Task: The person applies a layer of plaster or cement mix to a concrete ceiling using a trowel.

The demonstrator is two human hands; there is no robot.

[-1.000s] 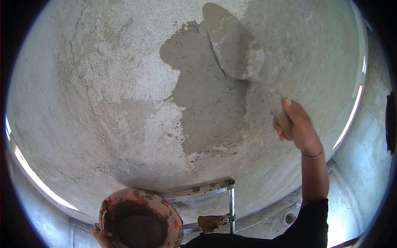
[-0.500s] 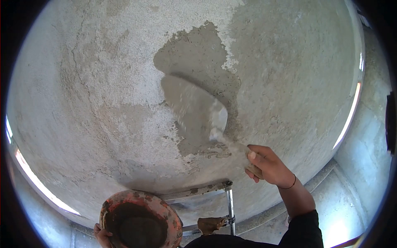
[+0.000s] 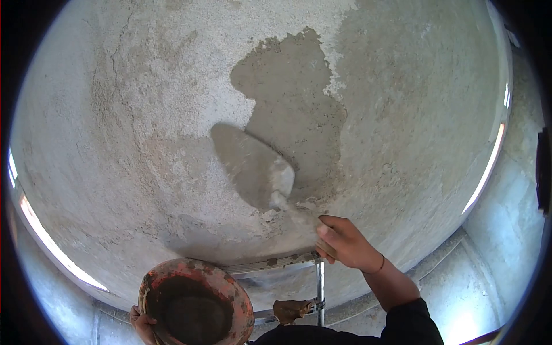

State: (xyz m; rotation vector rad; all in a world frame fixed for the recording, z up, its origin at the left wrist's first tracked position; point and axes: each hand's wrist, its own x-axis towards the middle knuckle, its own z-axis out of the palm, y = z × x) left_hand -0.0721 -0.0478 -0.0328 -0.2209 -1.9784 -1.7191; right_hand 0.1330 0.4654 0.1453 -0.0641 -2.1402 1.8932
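My right hand (image 3: 345, 241) is closed round the handle of a trowel (image 3: 253, 164), whose broad blade lies against the curved wall and points up and left. Right of the blade is a darker patch of wet mortar (image 3: 293, 98) with a ragged edge on the rough, paler plaster. At the lower left my left hand (image 3: 144, 325) grips the rim of a reddish, mortar-stained bucket (image 3: 244, 305). Dark grey mortar (image 3: 192, 310) lies inside it.
Beyond the bucket stands a metal frame with a mortar-spotted bar (image 3: 270, 263) and an upright post (image 3: 320, 293). A brown piece of material (image 3: 290, 311) hangs on it. Bright narrow openings (image 3: 57, 250) show at both sides.
The trowel and my right hand have moved left and slightly down across the wall. More of the wet patch shows, and it looks smoother. My left hand still holds the bucket.
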